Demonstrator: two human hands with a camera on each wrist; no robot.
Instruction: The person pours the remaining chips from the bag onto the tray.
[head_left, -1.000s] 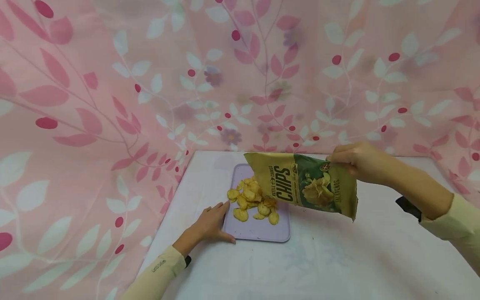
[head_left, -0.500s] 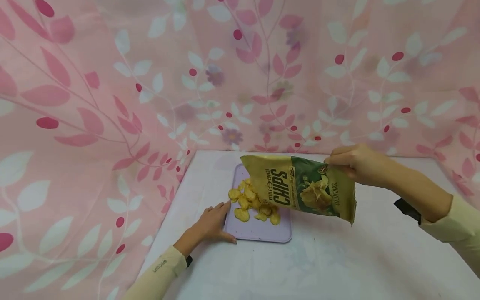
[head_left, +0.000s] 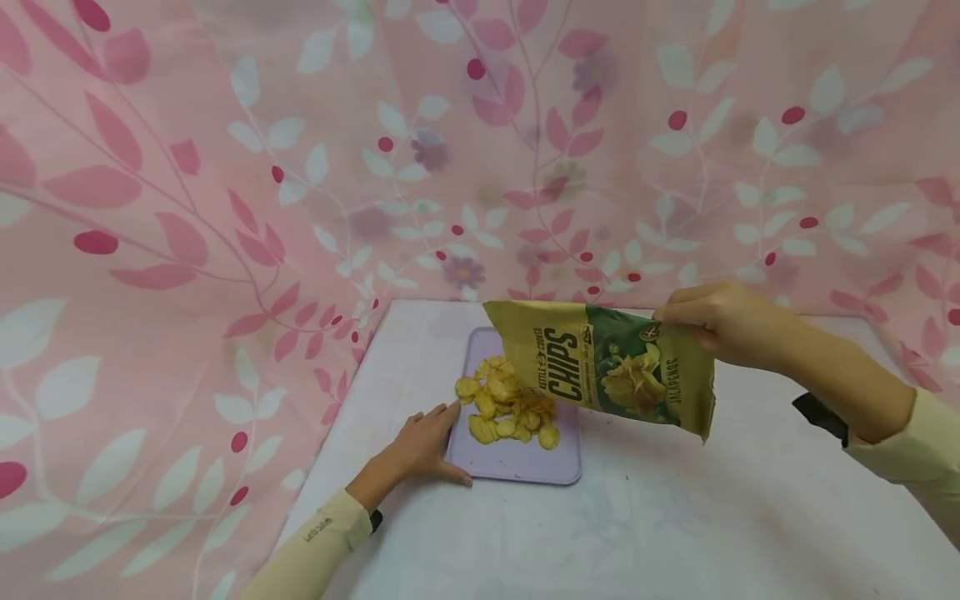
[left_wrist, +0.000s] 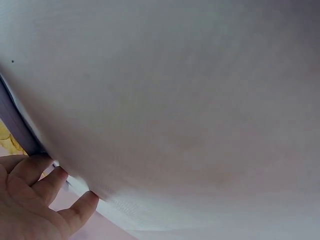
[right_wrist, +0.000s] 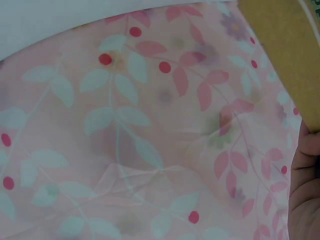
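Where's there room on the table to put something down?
The white table has bare stretches, with some specks, in front of the purple tray and to its right, nearer the person than the bag. It's crowded on the tray's middle, where the chips lie, and at its left edge, where the left hand rests.

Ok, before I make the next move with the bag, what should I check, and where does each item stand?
1. Right grip on the chip bag: ok, pinching its upper edge.
2. Left grip at the tray: ok, fingers at the left rim, thumb by the near corner.
3. Bag's left end above the tray: ok.
4. Chips spread out: not ok, heaped together.
5. Leftmost chip inside the rim: cannot tell, it overlaps the edge in the head view.
6. Bag emptied: cannot tell, inside hidden.
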